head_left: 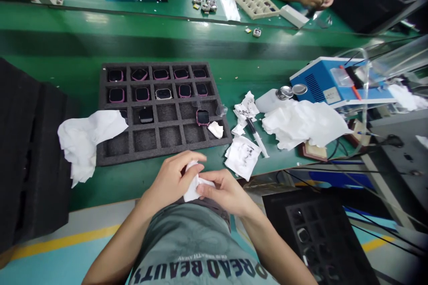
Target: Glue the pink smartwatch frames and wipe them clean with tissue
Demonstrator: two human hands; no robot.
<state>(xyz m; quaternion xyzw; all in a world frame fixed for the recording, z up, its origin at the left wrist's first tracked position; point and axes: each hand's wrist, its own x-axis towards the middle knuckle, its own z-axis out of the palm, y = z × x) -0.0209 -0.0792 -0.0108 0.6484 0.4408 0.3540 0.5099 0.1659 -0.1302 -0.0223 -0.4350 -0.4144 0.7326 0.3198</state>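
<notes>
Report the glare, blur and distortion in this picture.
Head view: pale glare streaks the green work surface; right corners fall dark, edges seem wide-angle stretched; the label on the blue box is unreadable; left hand and right hand look fairly sharp.

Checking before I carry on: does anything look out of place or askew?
Yes: one pink-framed watch appears perched atop the foam tray, not fully down in a compartment. A far-row watch lies crooked, and a white cloth drapes over the tray's left side.
</notes>
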